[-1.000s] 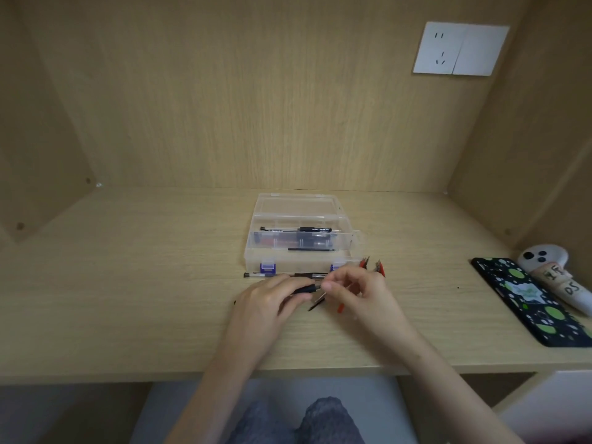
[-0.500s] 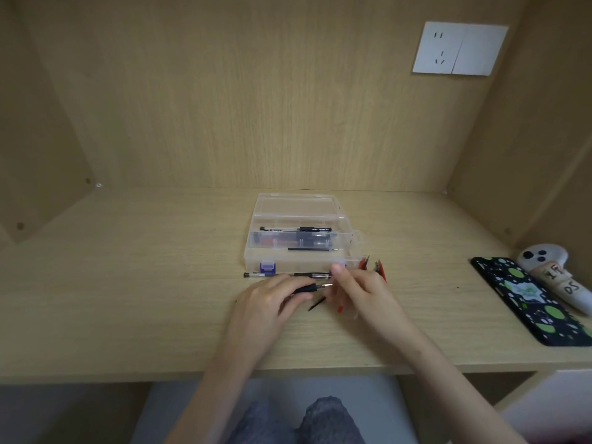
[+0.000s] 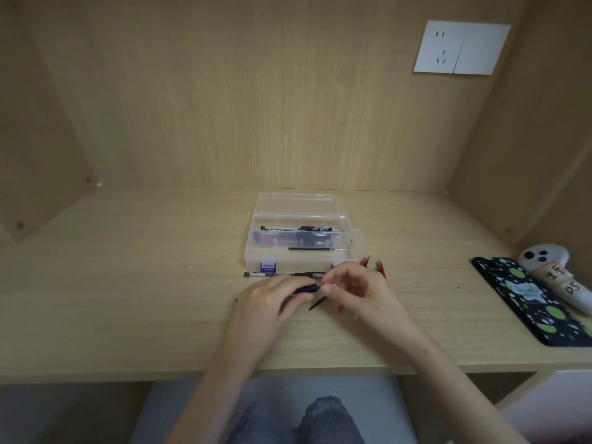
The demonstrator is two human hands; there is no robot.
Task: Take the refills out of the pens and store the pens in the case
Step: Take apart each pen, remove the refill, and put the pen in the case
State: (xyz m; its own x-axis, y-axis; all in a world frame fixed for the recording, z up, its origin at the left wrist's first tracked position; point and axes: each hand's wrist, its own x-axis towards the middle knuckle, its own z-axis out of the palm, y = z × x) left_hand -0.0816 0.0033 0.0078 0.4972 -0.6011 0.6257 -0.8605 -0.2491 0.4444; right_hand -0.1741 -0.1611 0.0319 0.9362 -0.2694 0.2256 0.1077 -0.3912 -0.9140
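Observation:
A clear plastic case (image 3: 299, 248) stands open in the middle of the desk, with several pens and a thin black refill inside. My left hand (image 3: 266, 302) grips a black pen (image 3: 306, 288) just in front of the case. My right hand (image 3: 358, 291) pinches the tip end of that pen. Another pen (image 3: 275, 274) lies along the case's front edge. A thin black refill (image 3: 315, 303) lies on the desk under my hands. Red pen parts (image 3: 373, 266) show behind my right hand.
A black phone case with green spots (image 3: 531, 299) and a white controller (image 3: 554, 270) lie at the desk's right end. The desk sits in a wooden alcove with walls on three sides and a wall socket (image 3: 461, 48) above right.
My right hand moved slightly back toward the pen tip after drifting right toward the case. My left hand has kept its grip on the black pen in the same place.

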